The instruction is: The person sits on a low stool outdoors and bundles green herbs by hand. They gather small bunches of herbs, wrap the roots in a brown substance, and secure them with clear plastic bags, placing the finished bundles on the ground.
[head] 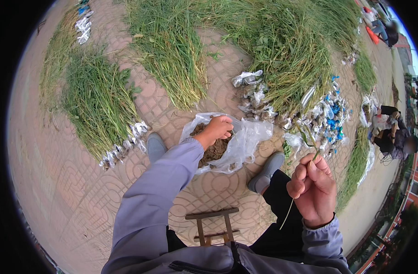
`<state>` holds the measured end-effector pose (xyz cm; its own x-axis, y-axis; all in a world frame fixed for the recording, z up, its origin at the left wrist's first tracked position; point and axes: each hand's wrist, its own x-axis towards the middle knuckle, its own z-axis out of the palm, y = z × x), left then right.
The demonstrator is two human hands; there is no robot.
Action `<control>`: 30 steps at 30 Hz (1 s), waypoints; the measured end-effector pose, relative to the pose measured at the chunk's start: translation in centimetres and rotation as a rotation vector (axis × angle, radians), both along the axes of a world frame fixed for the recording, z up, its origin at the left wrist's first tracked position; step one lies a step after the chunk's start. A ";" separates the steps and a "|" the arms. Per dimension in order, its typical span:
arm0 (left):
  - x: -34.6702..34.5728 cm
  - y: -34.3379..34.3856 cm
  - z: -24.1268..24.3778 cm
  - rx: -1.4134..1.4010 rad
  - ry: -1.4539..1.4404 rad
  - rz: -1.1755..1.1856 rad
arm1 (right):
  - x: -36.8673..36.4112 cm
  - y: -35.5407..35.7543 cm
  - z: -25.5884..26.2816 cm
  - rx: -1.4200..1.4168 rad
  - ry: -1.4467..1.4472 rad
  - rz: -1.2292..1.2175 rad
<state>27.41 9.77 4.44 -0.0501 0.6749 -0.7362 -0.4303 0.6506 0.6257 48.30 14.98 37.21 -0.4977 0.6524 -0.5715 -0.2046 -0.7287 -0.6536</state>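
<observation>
My left hand (215,131) reaches over a clear plastic bag (251,135) spread on the paving, its fingers curled above the brown soil (214,152) inside. Whether the fingers pinch any soil cannot be told. On the right, my right hand (313,186) is raised, with a thin green plant stem (312,141) pinched between thumb and fingers; its lower end hangs below the palm. Behind the bag lie bundles of long green grass stalks (174,65), and another bundle (99,102) lies to the left, its lower ends wrapped in white plastic (126,145).
Many stalk ends in white and blue plastic (332,116) lie beyond my right hand. A wooden stool (212,215) stands below me, between my legs. My grey shoes (156,147) flank the soil bag. At the far right a person (388,132) sits beside more grass; another person (383,30) is farther back.
</observation>
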 end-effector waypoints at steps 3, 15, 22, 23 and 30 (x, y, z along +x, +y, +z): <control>1.8 0.6 -2.0 -0.035 -0.146 0.135 | 0.3 0.3 0.0 0.006 -0.011 -0.005; -2.0 -1.5 5.3 0.117 -0.225 0.084 | -1.3 4.4 -4.9 -0.029 -0.205 0.150; -4.0 -3.0 7.7 0.168 -0.224 0.109 | -8.2 6.1 -13.5 -0.073 -0.356 0.346; -4.1 -2.9 7.8 0.176 -0.225 0.111 | -9.3 6.4 -15.1 -0.072 -0.406 0.373; -5.1 -4.0 7.6 0.118 -0.022 0.033 | -13.8 3.1 -20.7 -0.066 -0.547 0.435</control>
